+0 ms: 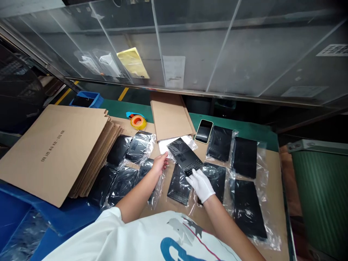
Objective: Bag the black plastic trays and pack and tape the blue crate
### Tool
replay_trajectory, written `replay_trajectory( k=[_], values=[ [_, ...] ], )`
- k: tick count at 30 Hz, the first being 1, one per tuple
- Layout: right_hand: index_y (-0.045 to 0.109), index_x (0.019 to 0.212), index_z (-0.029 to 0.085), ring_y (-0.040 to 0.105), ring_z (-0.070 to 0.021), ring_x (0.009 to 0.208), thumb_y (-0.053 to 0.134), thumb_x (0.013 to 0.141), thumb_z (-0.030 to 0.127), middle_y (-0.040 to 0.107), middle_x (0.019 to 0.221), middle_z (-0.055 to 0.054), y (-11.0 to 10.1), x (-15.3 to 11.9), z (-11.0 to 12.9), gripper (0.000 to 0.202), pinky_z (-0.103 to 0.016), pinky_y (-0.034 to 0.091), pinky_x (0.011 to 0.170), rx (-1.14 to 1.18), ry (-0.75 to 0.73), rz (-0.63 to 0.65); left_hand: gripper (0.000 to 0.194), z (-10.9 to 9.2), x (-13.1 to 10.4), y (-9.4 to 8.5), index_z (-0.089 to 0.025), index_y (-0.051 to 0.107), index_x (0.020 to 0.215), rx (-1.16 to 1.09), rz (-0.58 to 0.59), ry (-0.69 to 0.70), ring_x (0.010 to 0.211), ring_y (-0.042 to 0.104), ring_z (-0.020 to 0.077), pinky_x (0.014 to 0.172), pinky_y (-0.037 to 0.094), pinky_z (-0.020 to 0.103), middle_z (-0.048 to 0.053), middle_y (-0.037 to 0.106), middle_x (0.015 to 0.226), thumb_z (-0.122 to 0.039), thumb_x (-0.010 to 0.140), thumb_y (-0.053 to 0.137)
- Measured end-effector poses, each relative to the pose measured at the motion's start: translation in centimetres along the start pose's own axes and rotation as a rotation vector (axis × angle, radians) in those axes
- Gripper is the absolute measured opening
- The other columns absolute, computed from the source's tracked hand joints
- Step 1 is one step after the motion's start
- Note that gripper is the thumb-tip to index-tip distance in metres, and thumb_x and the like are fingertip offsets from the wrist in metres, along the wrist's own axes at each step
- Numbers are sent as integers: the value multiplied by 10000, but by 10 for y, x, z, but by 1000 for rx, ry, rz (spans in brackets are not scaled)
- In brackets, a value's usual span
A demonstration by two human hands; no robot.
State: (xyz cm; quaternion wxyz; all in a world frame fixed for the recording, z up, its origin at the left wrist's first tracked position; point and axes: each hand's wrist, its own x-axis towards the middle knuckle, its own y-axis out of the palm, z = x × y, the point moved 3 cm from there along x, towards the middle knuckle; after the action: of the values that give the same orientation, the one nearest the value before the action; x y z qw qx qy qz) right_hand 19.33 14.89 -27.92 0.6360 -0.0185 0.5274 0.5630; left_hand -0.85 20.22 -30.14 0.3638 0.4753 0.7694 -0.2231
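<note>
A black perforated plate (pixel 185 156) is held tilted above the middle of the bench, out of any bag. My right hand (pixel 200 184), in a white glove, grips its lower right end. My left hand (pixel 160 163) is bare, with its fingers curled beside a clear plastic bag at the plate's left; whether it pinches the bag is hard to make out. Under the plate lies a bagged black panel (pixel 179 186). Other bagged black panels lie on both sides, such as one at the right (pixel 244 157) and one at the left (pixel 139 146).
A tall stack of cardboard sheets (pixel 54 148) stands at the left, with more cardboard (pixel 171 116) at the back. A tape roll (pixel 138 122) and a phone (pixel 204 131) lie near the far edge. A clear panel (pixel 195 43) hangs across the far side.
</note>
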Motion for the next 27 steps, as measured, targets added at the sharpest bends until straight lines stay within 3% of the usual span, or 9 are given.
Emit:
replay_trajectory(
  k=[4, 7, 10, 18, 22, 27],
  values=[
    [548, 822, 247, 635, -125, 839, 798, 651, 309, 657, 911, 36, 2, 1, -2, 310, -251, 549, 721, -10, 8, 15, 424, 2, -4, 4, -135, 629, 894, 4, 88, -63, 475, 554, 67, 377, 309, 156, 34, 665, 758, -479, 680, 752],
    [561, 877, 258, 635, -123, 842, 799, 647, 322, 655, 938, 34, 6, -1, -1, 337, -245, 547, 715, -40, -6, -1, 371, 0, -4, 6, -137, 640, 854, 76, 123, 45, 503, 565, 72, 393, 322, 158, 41, 677, 775, -479, 724, 704],
    [574, 906, 258, 637, -128, 839, 802, 637, 340, 653, 986, 19, 8, -3, 1, 362, -239, 545, 694, -61, -8, -9, 301, -3, -1, 7, -132, 638, 752, 169, 139, 163, 509, 563, 79, 399, 321, 164, 39, 673, 731, -431, 745, 673],
    [584, 917, 267, 631, -113, 807, 813, 613, 345, 658, 1006, 30, 5, 1, -4, 388, -235, 531, 680, -53, 11, -9, 155, 2, 2, 7, -150, 555, 596, 195, 221, 195, 467, 522, 74, 400, 351, 164, -21, 569, 551, -244, 713, 592],
    [589, 901, 266, 600, -87, 711, 808, 612, 314, 655, 918, 45, 8, 8, -7, 365, -239, 517, 688, -59, 44, 19, 99, 19, -16, 12, -147, 563, 596, 208, 331, 152, 441, 513, 76, 402, 366, 176, -21, 573, 532, -203, 676, 577],
    [578, 806, 232, 544, -99, 597, 792, 628, 316, 616, 748, 29, 14, 2, -8, 291, -224, 454, 565, -135, 86, 61, 119, 53, -58, 8, -152, 561, 603, 226, 457, 52, 433, 528, 91, 422, 406, 204, -20, 580, 518, -254, 643, 609]
  ],
)
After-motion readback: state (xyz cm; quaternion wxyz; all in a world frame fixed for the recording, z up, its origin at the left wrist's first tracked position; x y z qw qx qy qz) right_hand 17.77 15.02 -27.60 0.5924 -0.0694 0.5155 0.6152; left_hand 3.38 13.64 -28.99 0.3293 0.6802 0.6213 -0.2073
